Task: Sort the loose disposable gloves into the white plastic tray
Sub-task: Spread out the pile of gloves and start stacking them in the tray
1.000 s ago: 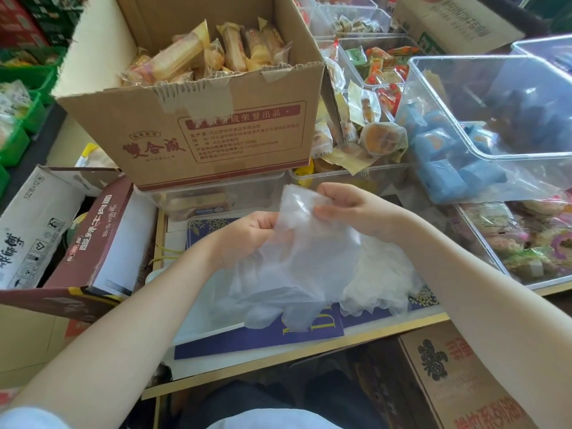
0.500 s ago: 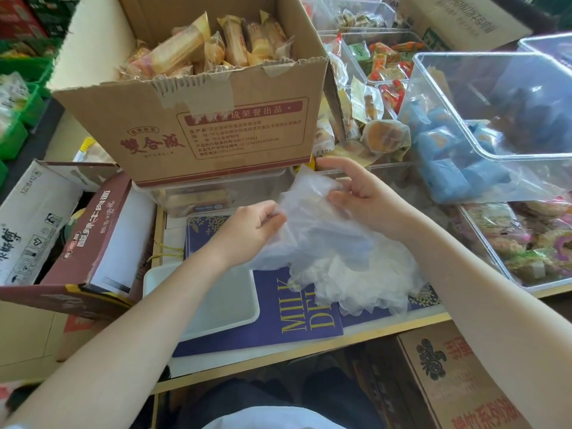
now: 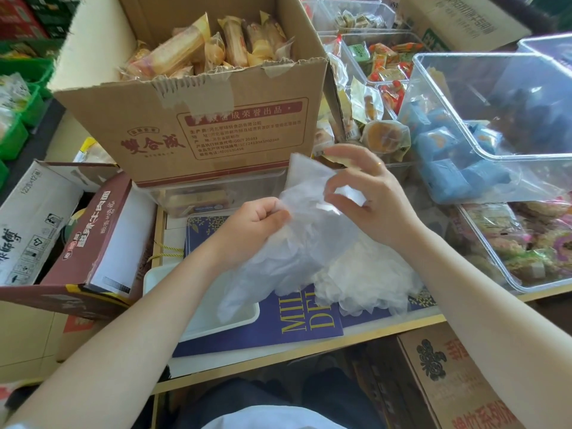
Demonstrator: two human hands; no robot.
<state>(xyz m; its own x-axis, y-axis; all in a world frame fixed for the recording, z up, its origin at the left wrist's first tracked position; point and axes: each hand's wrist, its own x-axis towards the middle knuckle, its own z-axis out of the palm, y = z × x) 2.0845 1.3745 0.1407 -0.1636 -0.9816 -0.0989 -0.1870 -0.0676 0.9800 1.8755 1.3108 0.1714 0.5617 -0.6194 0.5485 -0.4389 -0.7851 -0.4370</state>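
Observation:
A thin clear disposable glove (image 3: 297, 239) is held up between both hands above the table. My left hand (image 3: 250, 224) grips its left edge with curled fingers. My right hand (image 3: 368, 196) pinches its upper part between thumb and forefinger, the other fingers raised. The glove's fingers hang down over the white plastic tray (image 3: 154, 278), which sits on a dark blue printed sheet (image 3: 309, 323) partly under my left forearm. A crumpled pile of loose gloves (image 3: 368, 283) lies on the sheet below my right wrist.
A big cardboard box of wrapped snacks (image 3: 198, 119) stands just behind the hands on a clear container. Clear bins of packaged sweets (image 3: 483, 125) fill the right side. Brown and white cartons (image 3: 93, 236) lie at the left. Another carton (image 3: 448, 382) sits below the table edge.
The held glove has been spread wider and swung left, so its fingers now hang over the tray. My right hand lifted slightly and my left hand closed tighter on the edge.

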